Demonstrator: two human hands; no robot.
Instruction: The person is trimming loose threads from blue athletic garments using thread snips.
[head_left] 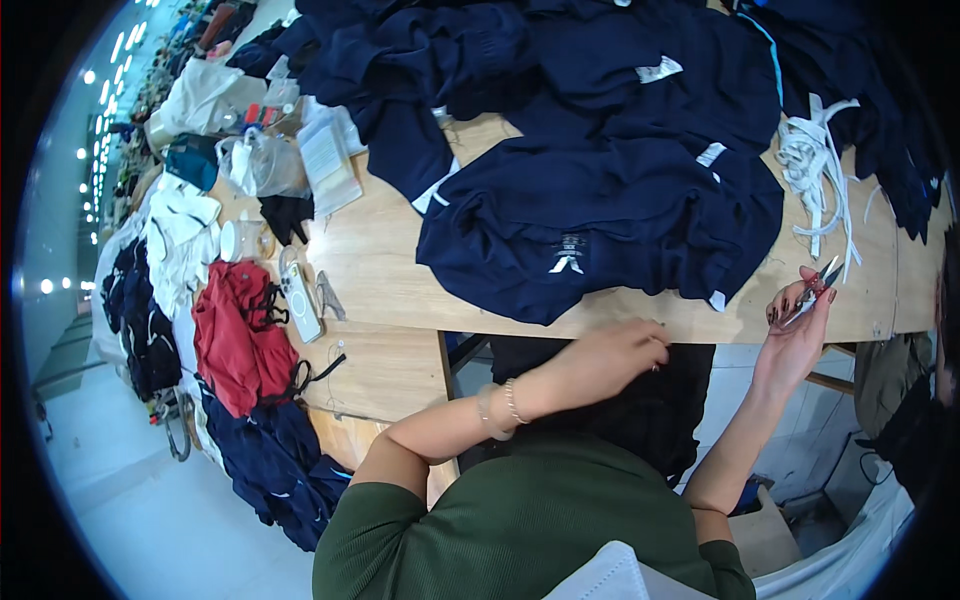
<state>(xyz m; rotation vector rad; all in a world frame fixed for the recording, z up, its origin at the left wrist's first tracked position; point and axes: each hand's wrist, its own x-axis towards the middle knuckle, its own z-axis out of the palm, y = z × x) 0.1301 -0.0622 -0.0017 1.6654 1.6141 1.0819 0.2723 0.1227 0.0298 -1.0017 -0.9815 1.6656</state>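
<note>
My right hand (793,306) is closed around a pair of small thread snips (822,284) with red on the handle. Their blades point up and stand apart, just past the right end of a navy garment. At the table's front edge, my left hand (622,352) hangs with loosely bent fingers and the thumb apart from them; nothing shows in it. In front of both hands the navy garment (620,225) lies bunched on the table, with a neck label (567,264) facing me and white tags at its edges.
More navy garments (430,60) heap along the far side. White tape strips (815,170) lie tangled at right. On the left are a phone (300,300), a red cloth item (240,335), a clear plastic bag (262,165) and a jar (240,240). The wooden table (375,270) ends just before my body.
</note>
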